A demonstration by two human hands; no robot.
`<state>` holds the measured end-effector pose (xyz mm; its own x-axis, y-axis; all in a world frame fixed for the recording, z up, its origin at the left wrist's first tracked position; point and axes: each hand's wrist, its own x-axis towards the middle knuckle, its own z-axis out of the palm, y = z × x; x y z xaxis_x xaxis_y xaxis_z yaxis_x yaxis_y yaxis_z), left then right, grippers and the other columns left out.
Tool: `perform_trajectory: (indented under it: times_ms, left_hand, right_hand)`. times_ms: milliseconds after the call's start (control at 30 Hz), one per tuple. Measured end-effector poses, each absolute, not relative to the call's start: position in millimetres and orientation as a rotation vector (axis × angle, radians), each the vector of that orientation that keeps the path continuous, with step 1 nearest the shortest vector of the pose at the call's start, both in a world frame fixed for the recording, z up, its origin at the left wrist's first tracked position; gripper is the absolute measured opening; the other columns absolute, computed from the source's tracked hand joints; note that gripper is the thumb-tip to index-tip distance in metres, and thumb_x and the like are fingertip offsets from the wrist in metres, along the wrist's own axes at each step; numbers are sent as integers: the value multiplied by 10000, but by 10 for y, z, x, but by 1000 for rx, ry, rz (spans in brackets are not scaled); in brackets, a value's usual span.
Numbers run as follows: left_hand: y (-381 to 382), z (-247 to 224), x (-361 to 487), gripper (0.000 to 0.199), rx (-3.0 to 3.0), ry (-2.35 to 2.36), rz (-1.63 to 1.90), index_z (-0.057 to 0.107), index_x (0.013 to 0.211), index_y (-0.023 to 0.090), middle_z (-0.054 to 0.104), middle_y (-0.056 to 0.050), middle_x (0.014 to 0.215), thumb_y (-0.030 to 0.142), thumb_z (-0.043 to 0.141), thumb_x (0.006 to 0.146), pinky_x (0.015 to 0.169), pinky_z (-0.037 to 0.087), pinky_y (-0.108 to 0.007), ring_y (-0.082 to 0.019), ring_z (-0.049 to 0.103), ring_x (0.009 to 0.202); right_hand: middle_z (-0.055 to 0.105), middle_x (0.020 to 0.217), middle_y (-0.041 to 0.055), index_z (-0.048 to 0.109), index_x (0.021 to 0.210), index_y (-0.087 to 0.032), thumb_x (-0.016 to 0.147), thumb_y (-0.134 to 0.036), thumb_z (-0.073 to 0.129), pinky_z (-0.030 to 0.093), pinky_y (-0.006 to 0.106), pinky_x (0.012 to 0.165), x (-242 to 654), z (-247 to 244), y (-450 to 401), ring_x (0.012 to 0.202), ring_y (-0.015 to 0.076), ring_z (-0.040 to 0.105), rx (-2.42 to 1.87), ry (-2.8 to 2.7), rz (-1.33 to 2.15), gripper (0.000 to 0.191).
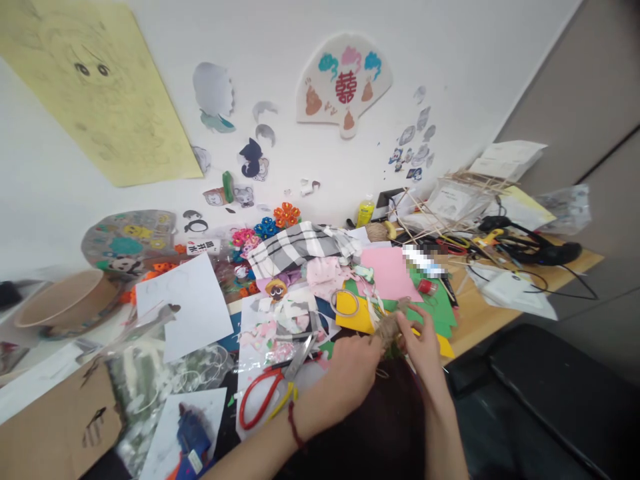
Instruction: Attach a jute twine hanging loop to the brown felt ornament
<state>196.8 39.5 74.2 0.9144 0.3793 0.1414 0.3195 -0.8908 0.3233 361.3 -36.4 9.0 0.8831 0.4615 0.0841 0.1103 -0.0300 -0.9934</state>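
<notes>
A small tan, fibrous bundle (387,329), like twine or burlap, is held between both hands above the table's front edge. My left hand (353,370) is closed, pinching the bundle's left side. From the right, my right hand (421,337) grips it between thumb and fingers. Bits of green show under the bundle; its exact kind is unclear. Red-handled scissors (263,399) lie left of my left wrist. Just behind the hands are yellow paper (353,317), a silver ring (345,302) and green paper (440,310).
A blue glue gun (193,433) rests on white paper at the lower left. Checkered cloth (305,247), pink paper (390,273) and a red spool (427,287) lie farther back. Thin sticks and black cables (540,250) cover the right side. A black chair (565,393) stands at right.
</notes>
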Motion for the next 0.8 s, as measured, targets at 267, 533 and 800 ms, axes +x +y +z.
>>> perform_trajectory:
  times_ms: [267, 533, 800]
  left_hand:
    - [815, 894, 2083, 251, 2419, 608, 377, 684, 953, 179, 755, -9, 828, 307, 474, 1003, 661, 459, -219, -134, 687, 744]
    - [1118, 996, 1899, 223, 2418, 725, 383, 726, 946, 177, 762, -56, 927, 279, 528, 946, 727, 446, -267, -201, 682, 844]
    - [1292, 1124, 1604, 183, 2519, 813, 280, 729, 927, 230, 752, 3, 874, 320, 572, 951, 721, 441, -238, -160, 674, 809]
  right_hand:
    - [572, 1347, 176, 367, 1486, -217, 760, -532, 762, 531, 454, 936, 3335, -100, -398, 1124, 294, 626, -1745, -823, 262, 884]
    - [642, 1302, 161, 706, 1136, -208, 914, -377, 627, 417, 594, 1050, 3137, -100, 34, 1240, 362, 561, -1817, -1242, -48, 291]
    - [775, 987, 67, 749, 952, -240, 948, -345, 614, 545, 408, 869, 3347, -24, -49, 944, 256, 706, -1622, -1415, 100, 171]
